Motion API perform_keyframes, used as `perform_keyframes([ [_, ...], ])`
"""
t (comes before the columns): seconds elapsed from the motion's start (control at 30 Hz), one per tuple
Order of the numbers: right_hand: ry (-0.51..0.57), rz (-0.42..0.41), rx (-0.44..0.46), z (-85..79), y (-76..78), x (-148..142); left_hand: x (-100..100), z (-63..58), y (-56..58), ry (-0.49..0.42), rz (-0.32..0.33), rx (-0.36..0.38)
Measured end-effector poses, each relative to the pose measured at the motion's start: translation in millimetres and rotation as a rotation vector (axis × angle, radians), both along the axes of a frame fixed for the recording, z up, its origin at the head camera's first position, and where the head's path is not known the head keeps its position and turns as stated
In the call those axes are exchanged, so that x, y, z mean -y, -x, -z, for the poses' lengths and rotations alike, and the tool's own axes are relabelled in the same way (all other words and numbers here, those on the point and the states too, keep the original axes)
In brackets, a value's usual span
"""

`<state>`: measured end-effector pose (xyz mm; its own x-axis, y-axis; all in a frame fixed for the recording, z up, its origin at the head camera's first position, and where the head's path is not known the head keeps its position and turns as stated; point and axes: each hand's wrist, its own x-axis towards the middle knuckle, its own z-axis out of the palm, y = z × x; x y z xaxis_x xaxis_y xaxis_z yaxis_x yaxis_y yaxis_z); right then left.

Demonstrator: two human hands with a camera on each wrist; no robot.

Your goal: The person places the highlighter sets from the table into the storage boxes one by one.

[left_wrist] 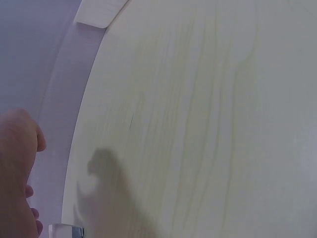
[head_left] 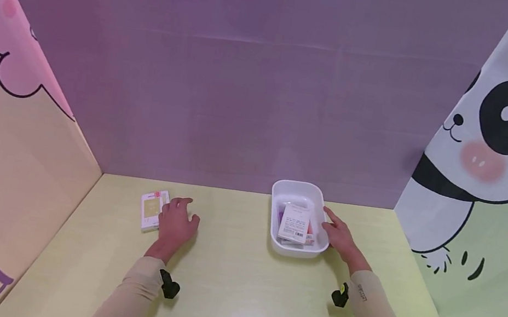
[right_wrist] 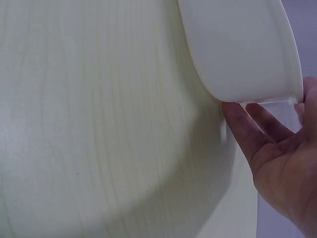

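On the left of the table (head_left: 223, 292), toward its far edge, a slim white box (head_left: 152, 210) lies flat, its long axis running roughly near to far. The left hand (head_left: 176, 224) is just right of it, released, fingers loosely spread; from where I stand I can't tell whether the fingertips touch the box. This hand is clearly the nearer of the two, with the box directly to its left. Farther right, well apart, stands a white tub (head_left: 298, 253) holding small packages (head_left: 294, 224), its length also running near to far. The right hand (head_left: 342, 240) meets the tub's right side, unclenched, its extended fingers touching it; the lone box lies well to that hand's left.
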<state>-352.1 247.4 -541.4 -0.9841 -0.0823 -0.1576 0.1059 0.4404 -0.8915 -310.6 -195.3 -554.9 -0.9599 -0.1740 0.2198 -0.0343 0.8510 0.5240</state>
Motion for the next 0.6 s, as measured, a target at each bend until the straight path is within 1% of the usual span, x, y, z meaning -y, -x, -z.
perform_keyframes([
  [0.13, 0.003, 0.005, -0.005, -0.3, 0.4, -0.2, 3.0, -2.8, -0.6, 0.004, -0.022, -0.006],
  [0.3, 0.007, 0.008, -0.003, -1.1, 0.4, 0.9, 6.2, -6.4, -2.5, -0.004, -0.082, -0.010],
  [0.6, 0.013, 0.016, -0.003, -0.2, -0.4, 0.8, 13.4, -2.1, 0.6, -0.008, -0.165, 0.005],
])
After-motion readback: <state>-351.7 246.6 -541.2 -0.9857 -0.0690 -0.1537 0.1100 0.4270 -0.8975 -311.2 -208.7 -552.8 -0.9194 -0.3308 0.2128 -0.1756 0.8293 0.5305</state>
